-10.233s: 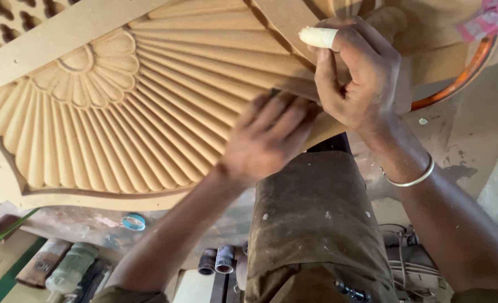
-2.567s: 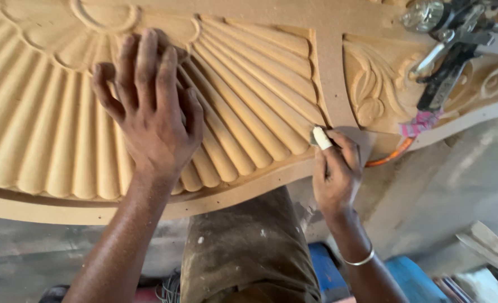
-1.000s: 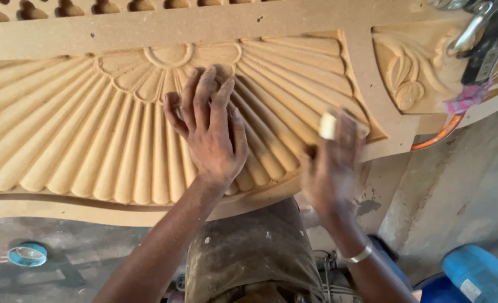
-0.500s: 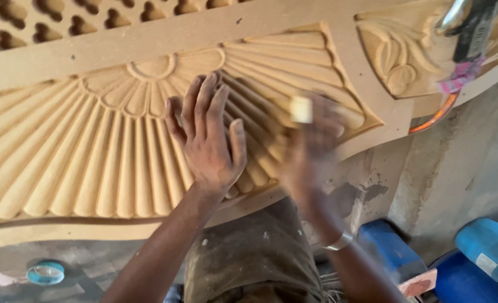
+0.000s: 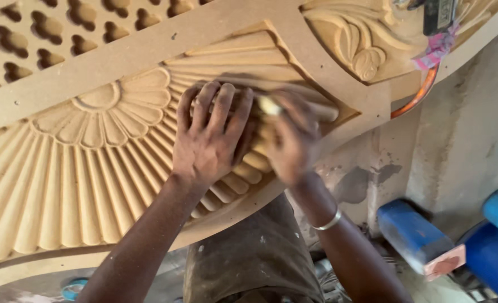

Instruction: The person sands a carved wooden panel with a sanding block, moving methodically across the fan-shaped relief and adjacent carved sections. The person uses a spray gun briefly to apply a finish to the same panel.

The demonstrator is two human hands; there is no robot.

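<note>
A carved wooden panel (image 5: 80, 179) with a fan of ribs and a flower centre lies in front of me. My left hand (image 5: 212, 137) rests flat on the ribs with fingers spread. My right hand (image 5: 294, 140) is blurred beside it, closed on a small pale roll (image 5: 270, 105), likely sandpaper, pressed against the ribs at the fan's right side. A metal bangle (image 5: 328, 222) sits on my right wrist.
A leaf carving (image 5: 355, 39) fills the panel's upper right, with a dark tool (image 5: 438, 14), pink tape and an orange cable (image 5: 414, 101) at its edge. Pierced fretwork (image 5: 47, 33) runs along the top left. Blue containers (image 5: 414, 233) stand on the floor at the right.
My right hand has moved left along the ribs with the pale roll, close to my left hand. The view has shifted slightly; my left hand stays flat on the fan.
</note>
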